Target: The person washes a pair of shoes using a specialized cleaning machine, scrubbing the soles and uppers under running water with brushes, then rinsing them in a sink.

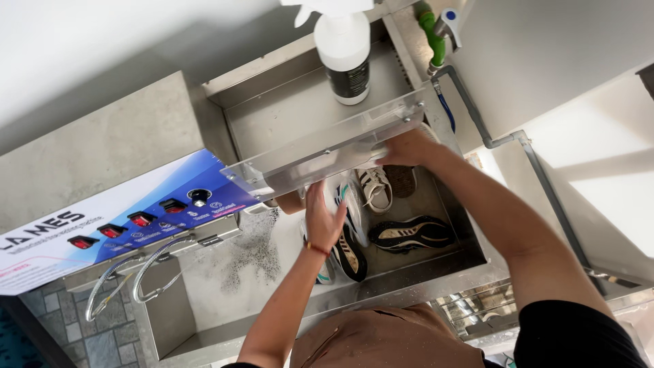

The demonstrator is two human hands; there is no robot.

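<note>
A large stainless-steel washing machine (204, 320) fills most of the head view, its open tub sunk into the top and flecked with wet grey grit on the left floor. Along its left side runs a blue and white control panel (136, 218) with a row of red rocker switches and one round black button. Two curved metal handles (146, 272) hang just below the panel.

Above the tub sits a clear hinged lid (327, 146), tilted up and open, with a metal shelf behind it. A white spray bottle (344, 54) with a dark label stands upright on that shelf. To the right, a green hose fitting (430, 34) joins a grey pipe (490, 136) that runs down the wall.

Inside the tub lie several shoes. A black sneaker (412, 233) with pale stripes rests on its side near the right wall. A white laced sneaker (375, 189) lies further back, beside a brown sole.

The left hand (323, 218) reaches into the tub with fingers spread fairly wide, pressed against a white and teal sneaker (354, 204) that stands on edge; a red cord circles the wrist. The right hand (405, 148) is up at the lid's lower right edge, fingers curled around it.
</note>
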